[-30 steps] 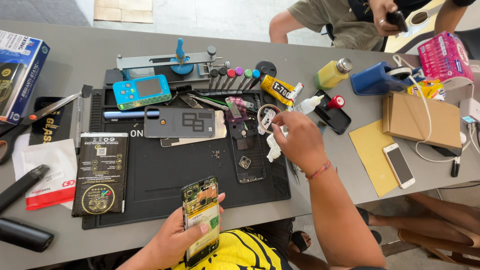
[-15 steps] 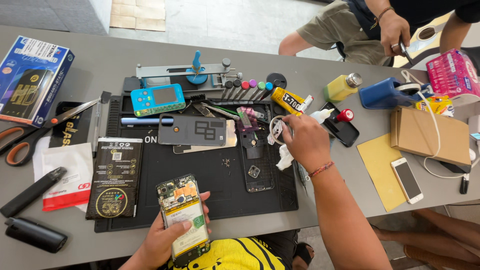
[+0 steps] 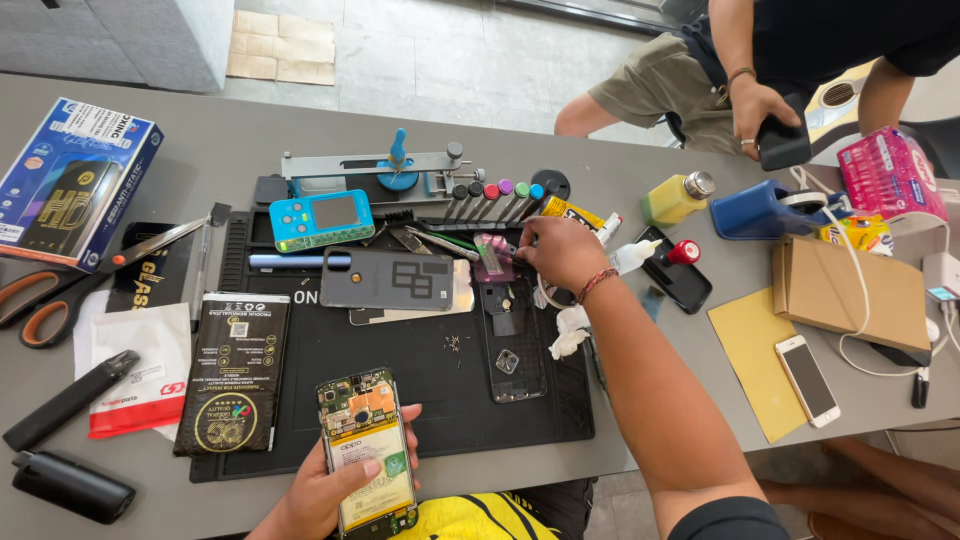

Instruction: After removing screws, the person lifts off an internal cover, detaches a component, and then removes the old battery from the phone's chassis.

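My left hand (image 3: 325,488) holds an opened phone (image 3: 365,450) with its yellow battery and circuit board showing, at the near edge of the black work mat (image 3: 300,390). My right hand (image 3: 560,252) reaches to the mat's far right side, fingers pinched among small tools beside a pink object (image 3: 492,255); what it grips is too small to tell. A dark phone back cover (image 3: 388,278) lies in the mat's middle. A black phone frame piece (image 3: 512,345) and tiny screws (image 3: 452,343) lie near my right forearm.
A blue handheld device (image 3: 322,220), a metal clamp jig (image 3: 380,165) and coloured-cap screwdrivers (image 3: 495,195) line the mat's far edge. Scissors (image 3: 45,300), a blue box (image 3: 65,180) and black packets lie left. A cardboard box (image 3: 850,290), white phone (image 3: 808,380) and another person's hand (image 3: 760,115) are right.
My right hand has moved a little further out to the tools by the pink object. The view has shifted right; my left hand keeps hold of the opened phone.
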